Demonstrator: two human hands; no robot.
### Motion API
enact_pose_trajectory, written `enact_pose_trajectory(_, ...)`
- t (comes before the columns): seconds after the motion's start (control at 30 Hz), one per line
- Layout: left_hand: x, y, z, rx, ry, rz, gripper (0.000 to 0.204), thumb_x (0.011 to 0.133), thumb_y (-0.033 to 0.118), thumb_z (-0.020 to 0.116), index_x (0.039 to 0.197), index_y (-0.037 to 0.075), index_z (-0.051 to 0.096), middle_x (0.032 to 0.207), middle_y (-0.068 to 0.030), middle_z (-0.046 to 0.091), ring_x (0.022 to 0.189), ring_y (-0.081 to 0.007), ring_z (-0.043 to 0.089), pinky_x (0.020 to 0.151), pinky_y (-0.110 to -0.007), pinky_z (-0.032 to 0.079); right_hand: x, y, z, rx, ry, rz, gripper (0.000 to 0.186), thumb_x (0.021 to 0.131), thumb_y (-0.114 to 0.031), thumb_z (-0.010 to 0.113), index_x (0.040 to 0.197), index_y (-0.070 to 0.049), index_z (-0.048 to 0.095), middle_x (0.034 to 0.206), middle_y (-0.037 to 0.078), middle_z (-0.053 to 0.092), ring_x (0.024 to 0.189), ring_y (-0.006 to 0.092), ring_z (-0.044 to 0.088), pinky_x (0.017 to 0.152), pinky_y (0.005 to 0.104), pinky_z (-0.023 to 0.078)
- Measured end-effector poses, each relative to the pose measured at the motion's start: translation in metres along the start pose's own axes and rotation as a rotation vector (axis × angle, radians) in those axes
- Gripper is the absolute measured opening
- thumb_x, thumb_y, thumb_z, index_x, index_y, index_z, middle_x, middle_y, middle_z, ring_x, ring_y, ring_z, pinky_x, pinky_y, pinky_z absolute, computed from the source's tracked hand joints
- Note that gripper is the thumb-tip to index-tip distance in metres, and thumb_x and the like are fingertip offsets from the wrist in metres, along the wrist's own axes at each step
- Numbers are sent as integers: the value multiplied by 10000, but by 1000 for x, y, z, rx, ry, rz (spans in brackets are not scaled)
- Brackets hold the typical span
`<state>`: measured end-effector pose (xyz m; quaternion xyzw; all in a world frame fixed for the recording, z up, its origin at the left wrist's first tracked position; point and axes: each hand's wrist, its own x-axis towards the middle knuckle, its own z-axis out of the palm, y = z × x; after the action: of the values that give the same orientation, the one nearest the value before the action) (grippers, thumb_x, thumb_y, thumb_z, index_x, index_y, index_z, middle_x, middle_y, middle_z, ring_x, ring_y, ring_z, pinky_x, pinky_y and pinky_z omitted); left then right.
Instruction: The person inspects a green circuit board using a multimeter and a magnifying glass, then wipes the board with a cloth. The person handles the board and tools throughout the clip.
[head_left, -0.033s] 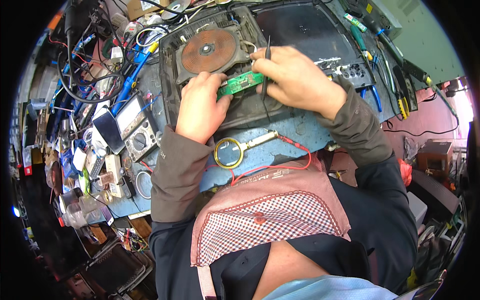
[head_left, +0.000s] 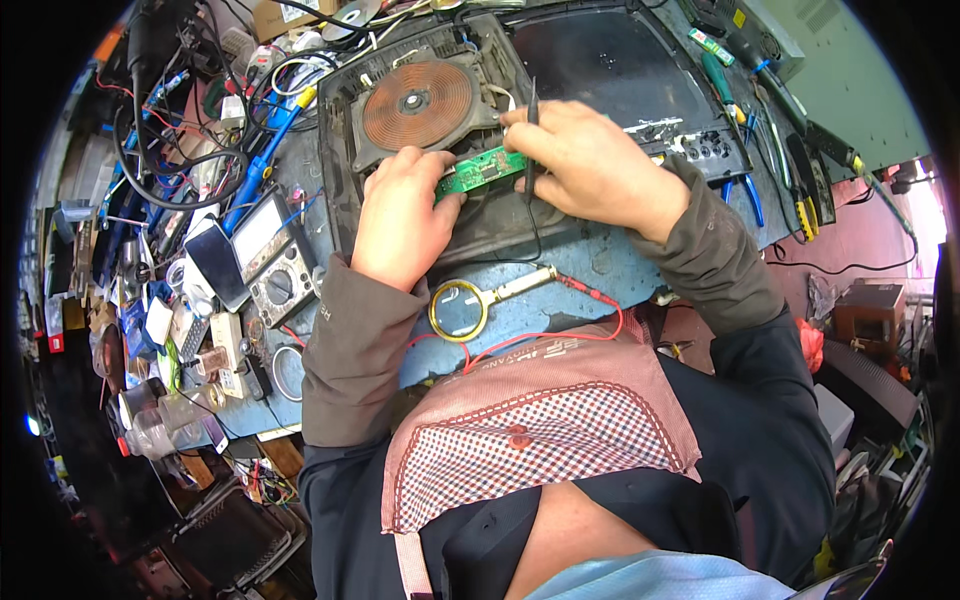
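Note:
My left hand (head_left: 402,215) is closed on the left end of a narrow green circuit board (head_left: 481,171), thumb below and fingers above. At the board's right end, my right hand (head_left: 590,160) pinches it between finger and thumb. A black test probe (head_left: 533,115) also sits in the right hand, upright, with its lead (head_left: 537,228) hanging below. Under the board lies an opened induction cooker base (head_left: 345,205) with a round copper coil (head_left: 415,101). Its black glass top (head_left: 600,65) lies flipped to the right.
A magnifying glass (head_left: 459,309) lies near the bench's front edge, beside a red probe (head_left: 583,287) and its red lead. Left of the base stand a multimeter (head_left: 280,285), a phone (head_left: 217,262) and much clutter. Screwdrivers (head_left: 716,75) and pliers (head_left: 752,198) lie on the right.
Both hands keep their hold, and the board has tilted a little. My right hand and the black probe have shifted slightly left and down.

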<state>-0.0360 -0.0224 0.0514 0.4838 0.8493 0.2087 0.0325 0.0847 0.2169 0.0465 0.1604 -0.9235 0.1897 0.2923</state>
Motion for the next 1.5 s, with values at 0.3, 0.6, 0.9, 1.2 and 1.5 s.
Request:
enact_pose_trajectory(0.3,2,22,-39,-964,603,-333,629,996,117,825,1500,-10,469,1500,-218,539,1307,-253,603,1085,-403,536,34,-21,-7,232,236,327,266,841,-68,880,1027,-36,693,920,138,714,837,343,720,717,409,564)
enact_pose_trajectory(0.6,22,-14,-52,-1535,-10,-340,430,1042,2,625,1461,22,527,1115,-125,769,871,-193,776,626,-268,624,61,-50,-16,586,257,456,303,1064,-241,757,1259,-14,711,949,180,752,838,334,766,710,409,584)
enact_pose_trajectory(0.9,1,-17,-50,-1408,66,-423,513,993,-99,596,1492,-31,499,1291,-131,737,1178,-209,719,1001,-317,566,77,-64,45,1218,350,521,242,1105,-151,655,1191,55,749,1068,91,792,963,143,737,890,304,601)
enact_pose_trajectory(1.2,-12,-14,-42,-1443,89,-476,444,1030,-78,590,1453,-35,464,1294,-143,722,1056,-203,763,811,-315,679,65,-73,41,1330,167,775,221,1014,-34,713,1205,73,738,1071,113,805,947,121,749,834,272,618)
enact_pose_trajectory(1.5,-29,2,-30,-1403,80,-461,498,1030,-109,575,1493,1,429,1333,-146,692,1025,-179,754,767,-299,663,43,-94,45,1173,288,734,121,1014,-33,703,1102,45,730,969,84,779,852,97,716,743,269,596)
